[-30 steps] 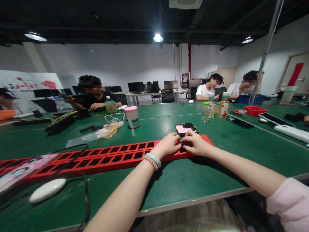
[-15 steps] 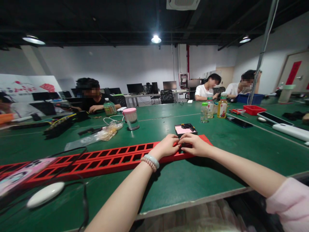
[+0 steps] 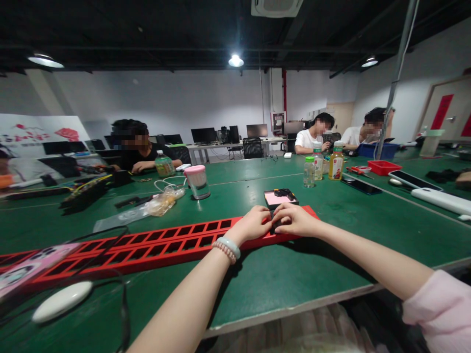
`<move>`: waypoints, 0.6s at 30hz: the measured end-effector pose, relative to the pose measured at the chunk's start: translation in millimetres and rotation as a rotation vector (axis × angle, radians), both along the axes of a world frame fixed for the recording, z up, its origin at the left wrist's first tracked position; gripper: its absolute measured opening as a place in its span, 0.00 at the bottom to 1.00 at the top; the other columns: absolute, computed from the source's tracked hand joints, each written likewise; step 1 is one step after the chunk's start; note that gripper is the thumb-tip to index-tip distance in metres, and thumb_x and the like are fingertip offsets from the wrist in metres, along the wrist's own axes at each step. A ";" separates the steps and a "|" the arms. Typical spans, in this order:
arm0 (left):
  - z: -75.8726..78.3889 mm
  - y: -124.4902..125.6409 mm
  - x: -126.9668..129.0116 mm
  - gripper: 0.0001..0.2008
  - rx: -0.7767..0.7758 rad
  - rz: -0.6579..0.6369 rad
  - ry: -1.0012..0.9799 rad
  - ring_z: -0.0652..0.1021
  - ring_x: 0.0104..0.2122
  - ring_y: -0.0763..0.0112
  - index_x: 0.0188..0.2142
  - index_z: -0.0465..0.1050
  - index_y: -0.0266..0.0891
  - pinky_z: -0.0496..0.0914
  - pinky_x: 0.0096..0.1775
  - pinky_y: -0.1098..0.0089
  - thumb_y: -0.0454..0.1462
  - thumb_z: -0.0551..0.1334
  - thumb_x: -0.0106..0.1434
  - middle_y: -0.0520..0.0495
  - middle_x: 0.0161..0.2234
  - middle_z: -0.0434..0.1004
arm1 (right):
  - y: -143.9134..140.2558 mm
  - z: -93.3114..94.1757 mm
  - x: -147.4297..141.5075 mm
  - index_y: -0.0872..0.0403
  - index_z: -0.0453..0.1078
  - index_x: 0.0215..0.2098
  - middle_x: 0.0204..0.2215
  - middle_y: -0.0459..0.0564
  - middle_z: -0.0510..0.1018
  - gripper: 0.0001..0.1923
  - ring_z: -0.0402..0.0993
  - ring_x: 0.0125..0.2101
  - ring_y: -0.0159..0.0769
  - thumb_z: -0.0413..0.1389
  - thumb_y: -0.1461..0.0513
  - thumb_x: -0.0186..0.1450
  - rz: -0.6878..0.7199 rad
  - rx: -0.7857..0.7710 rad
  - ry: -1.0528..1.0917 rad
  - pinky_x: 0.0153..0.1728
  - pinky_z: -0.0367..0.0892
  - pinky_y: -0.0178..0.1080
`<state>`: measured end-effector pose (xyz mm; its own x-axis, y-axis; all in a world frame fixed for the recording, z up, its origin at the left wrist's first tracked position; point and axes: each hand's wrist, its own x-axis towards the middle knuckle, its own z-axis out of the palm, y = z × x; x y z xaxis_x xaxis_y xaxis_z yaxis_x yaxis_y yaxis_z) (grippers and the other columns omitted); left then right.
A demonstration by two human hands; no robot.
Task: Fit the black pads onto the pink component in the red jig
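Note:
A long red frame with two rows of square openings runs across the table from the left. Over its right part, my left hand and my right hand meet with curled fingers. Between their fingertips shows a small black piece, which both hands grip; its exact kind is hidden by the fingers. Just behind my hands lies a shallow black-edged tray with a pinkish inside and several small black parts in it.
A pink patterned object lies across the frame's left end, with a white oval object and dark cables nearby. A pink-lidded cup, a plastic bag, bottles and a red bin stand farther back. People sit across the table.
My right hand's fingers have closed in around the small black piece, and the gap under them has narrowed. My left hand stays almost in place. The whole view has shifted slightly.

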<state>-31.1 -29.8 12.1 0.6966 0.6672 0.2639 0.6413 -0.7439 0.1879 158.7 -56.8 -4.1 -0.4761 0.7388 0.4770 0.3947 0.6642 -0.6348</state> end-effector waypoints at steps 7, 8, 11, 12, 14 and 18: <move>2.3 -1.5 1.2 0.12 0.037 -0.022 0.028 0.70 0.44 0.65 0.33 0.73 0.37 0.64 0.46 0.70 0.40 0.53 0.62 0.44 0.37 0.72 | 2.8 -0.2 0.5 0.52 0.73 0.33 0.34 0.46 0.71 0.13 0.71 0.34 0.31 0.63 0.63 0.48 0.020 -0.038 0.028 0.34 0.68 0.34; 2.5 -1.8 1.1 0.12 0.029 -0.018 0.027 0.70 0.43 0.65 0.33 0.73 0.38 0.64 0.46 0.70 0.40 0.53 0.62 0.44 0.37 0.72 | 2.8 0.5 0.5 0.52 0.74 0.32 0.33 0.46 0.72 0.11 0.70 0.34 0.32 0.63 0.62 0.48 0.016 -0.028 0.011 0.33 0.67 0.33; 3.3 -3.4 1.0 0.14 0.006 -0.003 0.024 0.70 0.44 0.65 0.33 0.73 0.37 0.64 0.46 0.70 0.43 0.53 0.63 0.44 0.39 0.71 | 2.5 1.3 0.7 0.52 0.76 0.31 0.33 0.46 0.72 0.11 0.70 0.32 0.31 0.63 0.61 0.48 0.012 -0.019 -0.026 0.31 0.66 0.33; 3.6 -4.0 1.0 0.15 0.002 0.001 0.024 0.70 0.44 0.65 0.33 0.73 0.37 0.64 0.46 0.70 0.43 0.53 0.63 0.44 0.39 0.71 | 2.5 0.9 1.0 0.51 0.76 0.32 0.34 0.46 0.72 0.11 0.70 0.32 0.31 0.63 0.60 0.49 0.009 -0.016 -0.037 0.32 0.66 0.33; 4.3 -4.9 1.3 0.16 -0.002 0.001 0.029 0.70 0.44 0.65 0.32 0.73 0.37 0.64 0.46 0.70 0.44 0.52 0.63 0.44 0.40 0.71 | 3.0 -0.7 1.6 0.50 0.77 0.33 0.35 0.47 0.72 0.12 0.70 0.34 0.32 0.63 0.59 0.50 0.002 0.001 -0.059 0.34 0.67 0.34; 4.6 -5.7 1.7 0.17 0.004 -0.017 0.048 0.70 0.43 0.65 0.32 0.73 0.37 0.65 0.45 0.70 0.45 0.51 0.64 0.44 0.39 0.71 | 4.2 -3.4 2.6 0.50 0.77 0.35 0.36 0.49 0.72 0.12 0.70 0.38 0.34 0.62 0.59 0.51 0.010 0.030 -0.089 0.41 0.66 0.36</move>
<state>-29.4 -35.5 16.7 0.7199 0.6539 0.2327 0.6366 -0.7557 0.1538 161.3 -52.6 -7.5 -0.5245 0.7202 0.4541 0.4421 0.6862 -0.5777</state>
